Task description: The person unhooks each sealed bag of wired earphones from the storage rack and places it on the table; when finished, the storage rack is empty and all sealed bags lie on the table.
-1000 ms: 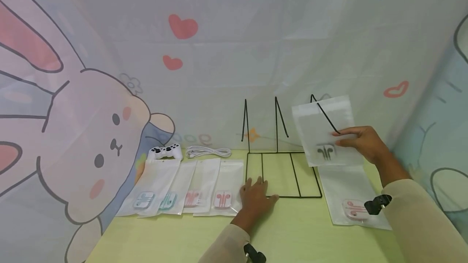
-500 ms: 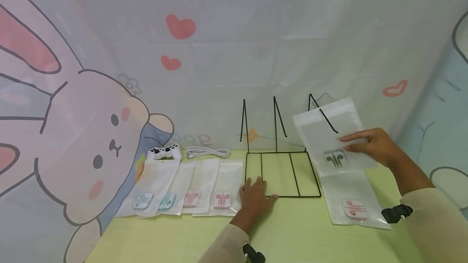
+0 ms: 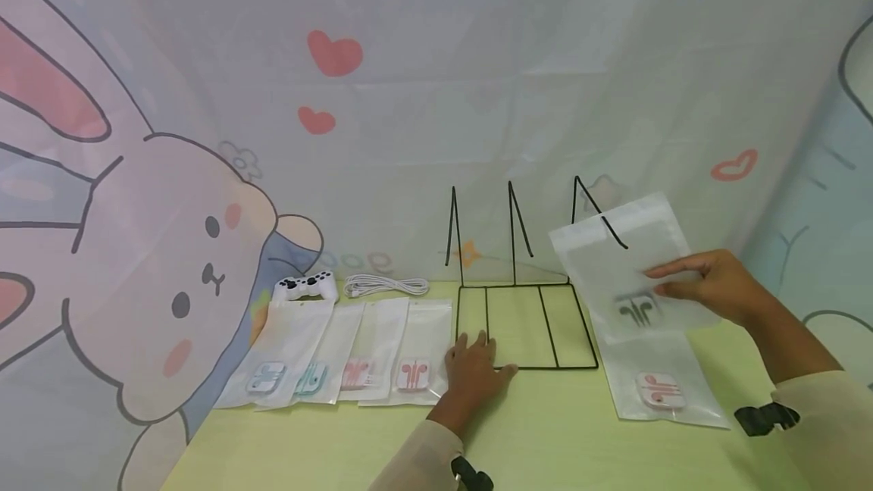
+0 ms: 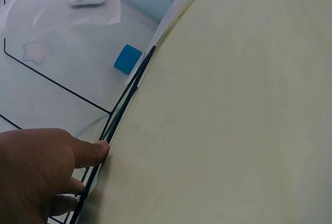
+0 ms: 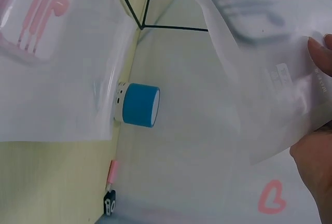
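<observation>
My right hand (image 3: pixel 716 283) pinches the side of a clear plastic bag (image 3: pixel 600 264) with wired earphones with dark earpieces (image 3: pixel 637 311) in a case inside it. The right prong of a black wire display rack (image 3: pixel 569 367) runs through this bag near its top edge, and the prong's tip shows in front. Tilted, the bag overlaps another bag (image 3: pixel 682 358) with pink earphones (image 3: pixel 660 390) on the table. My left hand (image 3: pixel 474 370) rests on the front left part of the rack's base, fingers spread. In the left wrist view its fingertips touch the base wire (image 4: pixel 122 110).
Left of the rack lie several overlapping bags (image 3: pixel 426 332) of earphones. Behind them are a white game controller (image 3: pixel 307 285) and a coiled white cable (image 3: pixel 385 285). A blue cylinder (image 5: pixel 141 105) stands near the wall in the right wrist view. Two other rack prongs (image 3: pixel 518 214) stick up.
My right hand has moved right and down, drawing the bag with it. The bag has slid along the prong towards its tip and tilted more. My left hand stays put.
</observation>
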`<state>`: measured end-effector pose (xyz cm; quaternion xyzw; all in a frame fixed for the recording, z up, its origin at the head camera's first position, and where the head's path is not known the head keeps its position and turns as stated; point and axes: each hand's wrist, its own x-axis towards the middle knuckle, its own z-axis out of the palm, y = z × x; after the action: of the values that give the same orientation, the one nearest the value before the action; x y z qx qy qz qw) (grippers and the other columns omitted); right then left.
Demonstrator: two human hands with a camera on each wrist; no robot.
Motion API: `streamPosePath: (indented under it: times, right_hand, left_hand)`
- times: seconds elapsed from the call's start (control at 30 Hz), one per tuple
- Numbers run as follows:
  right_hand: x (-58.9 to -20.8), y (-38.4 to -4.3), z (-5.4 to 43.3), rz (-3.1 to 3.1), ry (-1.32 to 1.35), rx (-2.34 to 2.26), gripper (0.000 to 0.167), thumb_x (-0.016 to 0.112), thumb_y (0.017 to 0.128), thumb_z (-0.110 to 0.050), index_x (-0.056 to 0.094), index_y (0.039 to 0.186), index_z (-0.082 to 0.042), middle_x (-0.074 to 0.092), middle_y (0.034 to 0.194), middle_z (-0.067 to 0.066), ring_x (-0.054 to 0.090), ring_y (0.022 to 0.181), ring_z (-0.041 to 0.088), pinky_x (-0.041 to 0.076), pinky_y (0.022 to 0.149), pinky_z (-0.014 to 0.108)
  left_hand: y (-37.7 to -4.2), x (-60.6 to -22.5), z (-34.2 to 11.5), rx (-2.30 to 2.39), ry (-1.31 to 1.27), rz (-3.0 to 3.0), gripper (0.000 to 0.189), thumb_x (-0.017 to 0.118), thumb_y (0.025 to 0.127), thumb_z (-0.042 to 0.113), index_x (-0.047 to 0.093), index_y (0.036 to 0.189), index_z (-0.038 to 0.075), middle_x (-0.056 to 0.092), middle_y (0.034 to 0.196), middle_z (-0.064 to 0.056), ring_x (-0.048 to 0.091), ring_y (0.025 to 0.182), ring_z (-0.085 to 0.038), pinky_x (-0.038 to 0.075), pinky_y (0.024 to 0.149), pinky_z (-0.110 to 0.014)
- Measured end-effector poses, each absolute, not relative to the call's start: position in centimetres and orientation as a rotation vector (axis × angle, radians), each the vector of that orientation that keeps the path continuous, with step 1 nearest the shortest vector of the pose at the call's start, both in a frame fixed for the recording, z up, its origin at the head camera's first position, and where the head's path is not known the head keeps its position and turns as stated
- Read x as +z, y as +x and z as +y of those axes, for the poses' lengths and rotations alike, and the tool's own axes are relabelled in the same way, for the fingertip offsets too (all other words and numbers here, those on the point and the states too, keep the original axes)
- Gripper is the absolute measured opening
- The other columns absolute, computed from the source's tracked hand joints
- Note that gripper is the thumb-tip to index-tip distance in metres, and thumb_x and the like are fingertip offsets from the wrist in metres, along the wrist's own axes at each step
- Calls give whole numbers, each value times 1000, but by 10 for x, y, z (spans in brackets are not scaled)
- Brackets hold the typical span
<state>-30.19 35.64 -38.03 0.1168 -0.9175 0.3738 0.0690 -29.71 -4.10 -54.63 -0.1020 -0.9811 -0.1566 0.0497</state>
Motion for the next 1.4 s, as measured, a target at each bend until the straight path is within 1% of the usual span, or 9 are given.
streamPosePath:
  times: [0.2,0.33,0.6,0.7,0.8,0.83,0.97,1.13,1.4]
  right_hand:
    - [-383,-291,362,-2739,398,1107,22,90,91,-23,89,111,-14,70,112,-32,61,102,-13,51,80,19]
    - [-383,-285,365,-2731,423,1093,21,90,91,-22,89,111,-14,70,110,-37,60,98,-11,49,79,18]
    - [-381,-274,371,-2767,404,1122,23,90,91,-22,88,113,-14,72,107,-34,58,92,-3,50,77,21]
    - [-384,-268,372,-2747,427,1165,24,90,90,-18,88,114,-14,62,76,-29,50,70,0,46,70,23]
    - [-387,-263,372,-2699,481,1218,27,91,88,-11,88,114,-14,29,53,-10,31,51,3,41,54,28]
    - [-387,-261,373,-2691,496,1236,28,91,87,-9,87,114,-15,18,54,-4,25,48,3,39,51,30]
    - [-387,-254,374,-2641,593,1279,33,90,84,-1,87,115,-14,15,56,11,19,45,11,36,46,33]
    - [-385,-244,376,-2584,715,1329,39,88,83,6,86,117,-12,18,53,15,18,46,33,35,40,29]
    - [-385,-231,375,-2553,723,1341,43,88,79,10,88,113,-16,14,54,15,12,48,35,25,34,19]
  left_hand:
    - [-295,-544,-41,-458,-313,-2992,69,67,101,60,67,151,12,59,164,-8,48,155,-44,43,117,-61]
    - [-296,-543,-40,-440,-313,-2995,69,67,101,61,67,151,13,59,164,-8,48,155,-43,43,117,-60]
    - [-298,-544,-40,-434,-305,-2996,69,67,101,61,67,151,14,59,164,-7,48,155,-43,43,117,-60]
    - [-298,-545,-40,-434,-306,-2997,69,66,101,62,67,151,14,59,165,-7,48,155,-43,43,117,-60]
    - [-297,-545,-40,-435,-306,-3002,69,66,101,62,67,151,14,58,165,-7,48,155,-43,44,117,-60]
    - [-297,-544,-40,-434,-305,-3003,69,66,101,62,67,151,14,58,165,-7,48,155,-43,44,117,-60]
    - [-297,-543,-40,-438,-304,-3001,69,67,101,62,67,151,14,59,164,-7,48,155,-43,44,118,-60]
    - [-297,-543,-40,-435,-307,-3003,69,67,101,61,67,151,14,58,165,-7,49,155,-43,44,117,-60]
    - [-297,-544,-40,-441,-308,-3000,69,68,100,61,67,150,13,59,164,-8,49,154,-43,44,117,-61]
